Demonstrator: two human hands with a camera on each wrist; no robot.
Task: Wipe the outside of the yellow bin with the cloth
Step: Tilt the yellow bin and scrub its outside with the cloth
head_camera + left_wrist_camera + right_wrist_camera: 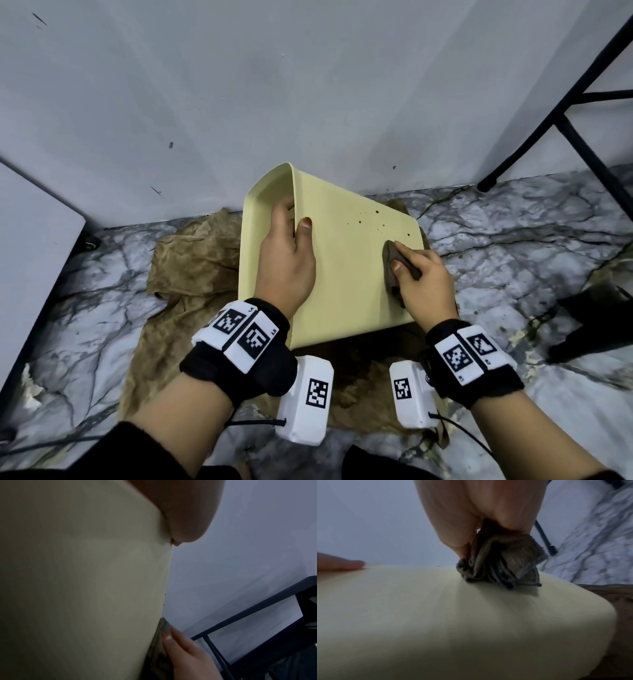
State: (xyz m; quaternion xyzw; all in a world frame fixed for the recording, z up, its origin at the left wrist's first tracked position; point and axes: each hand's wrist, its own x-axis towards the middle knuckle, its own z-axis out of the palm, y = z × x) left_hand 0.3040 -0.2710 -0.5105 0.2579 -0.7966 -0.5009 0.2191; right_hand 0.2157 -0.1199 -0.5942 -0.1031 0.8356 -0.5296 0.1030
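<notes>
The pale yellow bin (346,260) lies tipped on its side on the floor, its opening toward the left. Several dark specks dot its upper side near the base. My left hand (286,260) grips the rim, fingers inside and thumb on the outer wall. My right hand (423,279) holds a bunched grey-brown cloth (394,265) and presses it on the bin's outer wall near the right edge. In the right wrist view the cloth (501,563) sits folded under my fingers on the bin (436,615). The left wrist view shows the bin wall (77,581) and the cloth (159,642).
A crumpled brown sheet (191,267) lies under the bin on the marble-patterned floor (513,246). A grey wall (274,85) stands right behind. Black metal legs (565,130) rise at the right, a dark object (596,322) lies at the far right, and a white panel (30,246) is at the left.
</notes>
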